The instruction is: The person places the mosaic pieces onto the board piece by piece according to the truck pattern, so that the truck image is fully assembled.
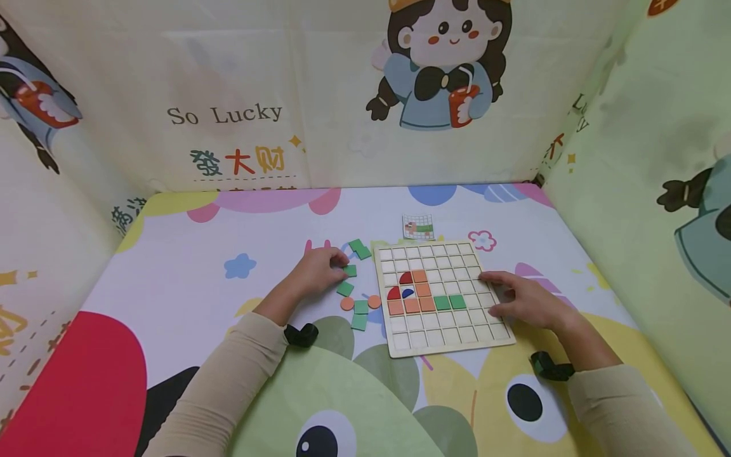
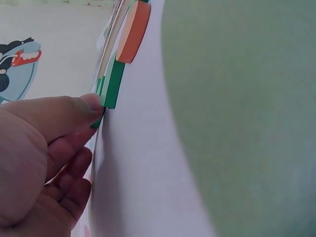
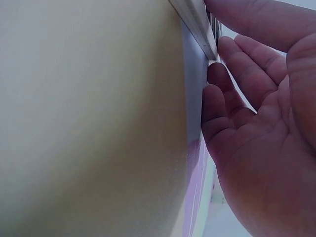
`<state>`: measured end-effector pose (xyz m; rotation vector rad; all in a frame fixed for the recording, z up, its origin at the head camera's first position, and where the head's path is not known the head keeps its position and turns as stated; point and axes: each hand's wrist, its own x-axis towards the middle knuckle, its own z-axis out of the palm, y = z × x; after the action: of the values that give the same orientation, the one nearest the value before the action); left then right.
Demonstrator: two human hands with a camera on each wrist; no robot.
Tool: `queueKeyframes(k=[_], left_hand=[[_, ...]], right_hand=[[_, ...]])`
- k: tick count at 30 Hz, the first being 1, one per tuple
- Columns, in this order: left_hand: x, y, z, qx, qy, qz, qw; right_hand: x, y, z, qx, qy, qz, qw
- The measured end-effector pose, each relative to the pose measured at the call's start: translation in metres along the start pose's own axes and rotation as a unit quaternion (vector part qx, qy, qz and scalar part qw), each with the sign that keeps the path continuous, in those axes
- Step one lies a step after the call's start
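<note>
My left hand is left of the board, its thumb and forefinger pinching the edge of a green square tile. In the left wrist view that tile shows only as a sliver by the thumb tip. My right hand rests along the right edge of the gridded wooden board, fingers loosely extended and thumb at the rim. On the board lie orange squares, two green squares, red quarter-round pieces and a blue half-round piece.
Loose green tiles and two orange discs lie left of the board, the right disc close against its edge. A small printed pattern card lies behind the board. Patterned cloth walls enclose the table at back and sides.
</note>
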<state>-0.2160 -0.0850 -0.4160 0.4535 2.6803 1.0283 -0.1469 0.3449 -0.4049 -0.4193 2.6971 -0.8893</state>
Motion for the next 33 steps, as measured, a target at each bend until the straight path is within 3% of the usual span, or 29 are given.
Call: queueKeyframes(k=[6,14,25,33], left_hand=[[-0.001,0.006,0.0,-0.003,0.004,-0.001,1.0],[0.001,0.025,0.005,-0.023,-0.002,0.011,0.9997],[0.008,0.055,0.025,-0.036,-0.016,0.03,0.9988],[0.013,0.076,0.043,-0.049,-0.026,0.072,0.9959]], right_hand=[[-0.001,0.0,-0.001,0.0,-0.002,0.003,1.0],[-0.001,0.001,0.0,0.0,0.0,0.002,1.0],[0.0,-0.001,-0.001,0.001,0.002,0.007,1.0],[-0.001,-0.001,0.0,0.001,-0.001,0.014,0.9999]])
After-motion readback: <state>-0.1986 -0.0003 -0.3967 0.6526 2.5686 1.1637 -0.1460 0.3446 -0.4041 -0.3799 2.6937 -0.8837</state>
